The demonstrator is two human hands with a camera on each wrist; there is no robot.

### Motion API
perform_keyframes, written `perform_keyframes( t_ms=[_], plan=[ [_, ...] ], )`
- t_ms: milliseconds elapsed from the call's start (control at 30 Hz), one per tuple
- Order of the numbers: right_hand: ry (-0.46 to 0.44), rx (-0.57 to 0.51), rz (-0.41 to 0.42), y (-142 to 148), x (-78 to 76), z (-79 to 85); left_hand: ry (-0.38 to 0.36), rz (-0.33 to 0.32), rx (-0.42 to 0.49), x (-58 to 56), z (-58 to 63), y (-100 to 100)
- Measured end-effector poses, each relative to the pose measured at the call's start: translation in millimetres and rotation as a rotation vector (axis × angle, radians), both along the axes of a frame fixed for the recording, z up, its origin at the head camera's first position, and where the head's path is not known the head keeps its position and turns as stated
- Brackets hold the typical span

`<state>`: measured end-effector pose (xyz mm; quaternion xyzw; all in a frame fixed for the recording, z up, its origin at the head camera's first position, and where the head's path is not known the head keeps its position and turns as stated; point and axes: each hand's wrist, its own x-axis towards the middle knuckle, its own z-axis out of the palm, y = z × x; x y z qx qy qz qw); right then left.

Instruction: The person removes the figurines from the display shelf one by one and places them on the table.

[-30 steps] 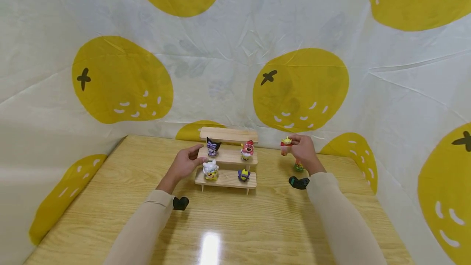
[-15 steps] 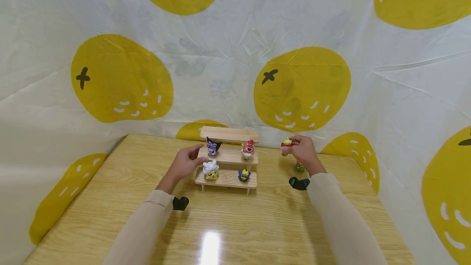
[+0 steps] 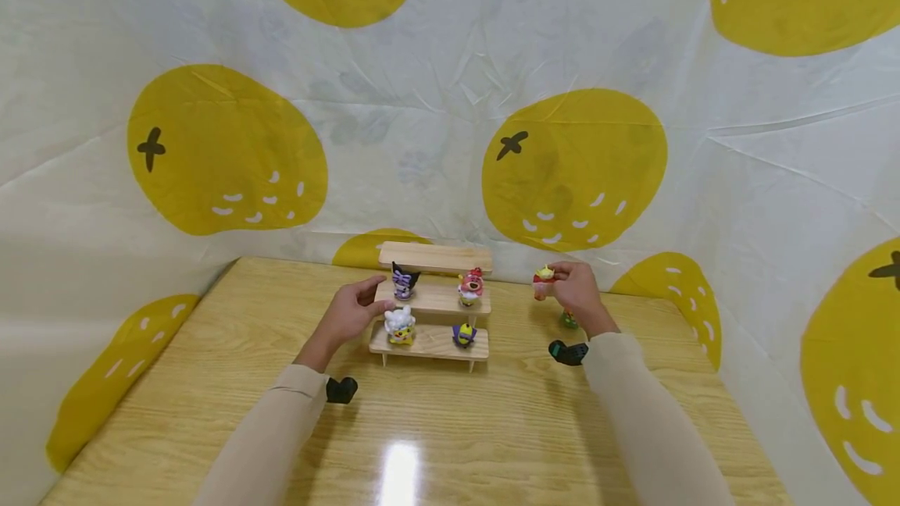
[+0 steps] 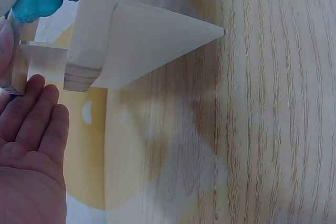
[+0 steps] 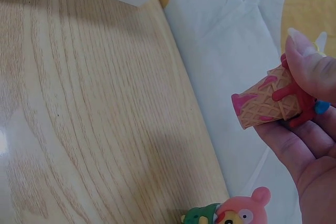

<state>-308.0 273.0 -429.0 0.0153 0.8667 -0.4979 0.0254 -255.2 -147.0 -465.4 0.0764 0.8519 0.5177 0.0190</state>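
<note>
My right hand holds a small figurine above the table, right of the wooden tiered display stand. In the right wrist view its waffle-cone base points out from between thumb and fingers. A green-yellow head tops its red body in the head view. My left hand pinches the left end of the stand's middle tier, with thumb and fingers on opposite faces of the board. A black-and-purple figurine and a pink bear figurine stand on that tier.
The lowest tier bears a white-topped figurine and a yellow-and-purple figurine. The top tier is bare wood. Another figurine, pink and green, is on the table below my right hand. A fruit-print cloth hangs behind the table.
Both hands keep nearly the same place and hold. The head view shifts only slightly, and the figurines on the stand stay where they were.
</note>
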Motion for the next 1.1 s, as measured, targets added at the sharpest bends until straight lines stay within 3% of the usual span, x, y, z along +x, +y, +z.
perform_keyframes(
  t_ms=[1100],
  plan=[
    [0.007, -0.030, -0.034, -7.3, -3.9, -16.8, -0.009, 0.005, -0.011, -1.8, 0.7, -0.7]
  ],
)
